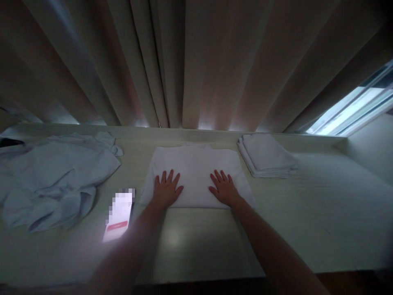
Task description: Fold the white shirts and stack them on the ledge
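Note:
A white folded cloth [196,168] lies flat in the middle of a pale table [307,229]. My left hand [166,189] rests flat on the cloth's near left part, fingers spread. On the near right part my right hand [223,187] lies the same way, palm down and fingers apart. Neither hand grips anything.
A pile of rumpled light-blue cloth [52,180] lies at the left. A lit phone [119,215] sits between that pile and my left arm. A stack of folded white cloths [265,155] is at the back right. Curtains [184,61] hang behind the table; a window [353,110] shows at right.

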Action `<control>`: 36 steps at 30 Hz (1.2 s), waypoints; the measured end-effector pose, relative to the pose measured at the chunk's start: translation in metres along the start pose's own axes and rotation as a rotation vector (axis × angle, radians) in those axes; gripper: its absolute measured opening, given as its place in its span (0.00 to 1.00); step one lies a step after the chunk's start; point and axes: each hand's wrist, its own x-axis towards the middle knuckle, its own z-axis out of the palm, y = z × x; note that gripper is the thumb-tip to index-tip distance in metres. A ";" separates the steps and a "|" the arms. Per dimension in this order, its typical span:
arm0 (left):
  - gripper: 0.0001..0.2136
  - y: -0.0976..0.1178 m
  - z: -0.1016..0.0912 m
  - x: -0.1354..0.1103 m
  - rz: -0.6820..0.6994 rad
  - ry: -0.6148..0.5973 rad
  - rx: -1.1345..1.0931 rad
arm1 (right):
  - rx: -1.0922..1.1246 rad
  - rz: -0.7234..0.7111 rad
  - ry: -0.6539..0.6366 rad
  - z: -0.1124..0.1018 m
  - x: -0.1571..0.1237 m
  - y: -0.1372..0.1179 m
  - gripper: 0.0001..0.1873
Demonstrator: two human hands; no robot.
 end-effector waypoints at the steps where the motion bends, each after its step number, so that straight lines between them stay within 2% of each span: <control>1: 0.28 0.002 -0.002 -0.004 -0.003 -0.002 0.001 | -0.006 -0.001 -0.003 -0.001 -0.004 -0.001 0.35; 10: 0.27 0.020 -0.009 -0.079 -0.003 0.034 -0.018 | -0.022 -0.036 0.018 -0.004 -0.073 -0.016 0.34; 14: 0.27 0.028 -0.016 -0.102 -0.005 0.031 -0.027 | -0.012 -0.021 -0.022 -0.011 -0.094 -0.025 0.34; 19: 0.28 0.050 -0.028 -0.120 0.024 0.029 -0.025 | 0.015 -0.070 -0.019 -0.022 -0.106 -0.059 0.33; 22: 0.28 0.063 -0.024 -0.131 0.084 0.047 -0.038 | 0.034 -0.110 -0.004 -0.018 -0.113 -0.081 0.32; 25: 0.28 0.066 -0.014 -0.140 0.097 0.045 -0.050 | 0.049 -0.078 -0.002 -0.010 -0.119 -0.090 0.32; 32: 0.28 0.063 -0.006 -0.140 0.088 0.049 -0.053 | 0.066 -0.073 0.026 -0.003 -0.120 -0.088 0.32; 36: 0.29 0.044 -0.005 -0.145 0.053 0.045 -0.038 | 0.054 -0.043 0.031 0.000 -0.125 -0.067 0.32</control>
